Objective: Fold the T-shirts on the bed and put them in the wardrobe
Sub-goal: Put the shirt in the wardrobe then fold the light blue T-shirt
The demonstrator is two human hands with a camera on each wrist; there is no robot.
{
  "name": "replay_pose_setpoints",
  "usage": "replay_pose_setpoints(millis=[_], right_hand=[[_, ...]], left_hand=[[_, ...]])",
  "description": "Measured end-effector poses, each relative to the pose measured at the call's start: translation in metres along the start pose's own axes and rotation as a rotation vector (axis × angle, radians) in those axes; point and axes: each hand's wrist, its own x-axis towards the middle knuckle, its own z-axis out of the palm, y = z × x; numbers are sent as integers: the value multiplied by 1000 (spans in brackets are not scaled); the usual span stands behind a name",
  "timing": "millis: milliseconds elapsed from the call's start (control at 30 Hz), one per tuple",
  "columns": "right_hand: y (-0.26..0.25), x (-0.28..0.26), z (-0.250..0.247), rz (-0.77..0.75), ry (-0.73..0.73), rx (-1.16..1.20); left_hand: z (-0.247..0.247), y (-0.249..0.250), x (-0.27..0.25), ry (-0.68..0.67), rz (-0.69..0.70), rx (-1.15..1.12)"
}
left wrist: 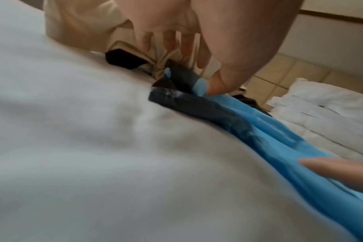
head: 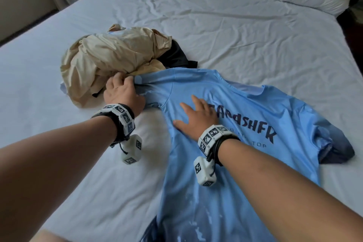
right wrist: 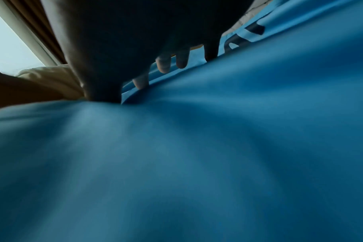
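My left hand (head: pixel 122 92) pinched the dark-edged sleeve of the light-blue printed cotton T-shirt (head: pixel 245 124), spread on the white-sheeted bed (head: pixel 235 31); my right hand (head: pixel 196 119) lay flat on its chest. I feared the sleeve might snag the crumpled beige T-shirt (head: pixel 110 59) touching it. Its long axis ran collar-away, hem toward me.

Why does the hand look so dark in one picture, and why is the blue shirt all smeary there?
In the right wrist view the right hand is seen from below, in its own shadow, with bright window light behind, and the blue T-shirt lies too close to look sharp. The left wrist view blurs the near bed sheet too. The head view is sharp and evenly lit.
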Motion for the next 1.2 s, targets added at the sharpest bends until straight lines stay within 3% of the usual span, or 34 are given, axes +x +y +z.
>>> replay_pose_setpoints(millis=[200, 300, 400, 633, 900, 1067, 1200], right_hand=[[-29, -70, 24, -90, -28, -82], [-27, -98, 29, -141, -13, -41], [-10, -125, 30, -159, 0, -36], [39, -176, 42, -15, -22, -115], [68, -202, 34, 62, -25, -48], [123, -215, 16, 244, 62, 87], [166, -222, 3, 337, 115, 189]], left_hand=[[-3, 29, -75, -240, 286, -44], [2, 36, -112, -406, 275, -17], [10, 38, -138, -449, 253, -24], [6, 44, -205, -634, 346, 102], [13, 27, -228, -653, 386, 133], [-2, 38, -220, -721, 368, 263], [-10, 73, -195, -556, 405, 364]])
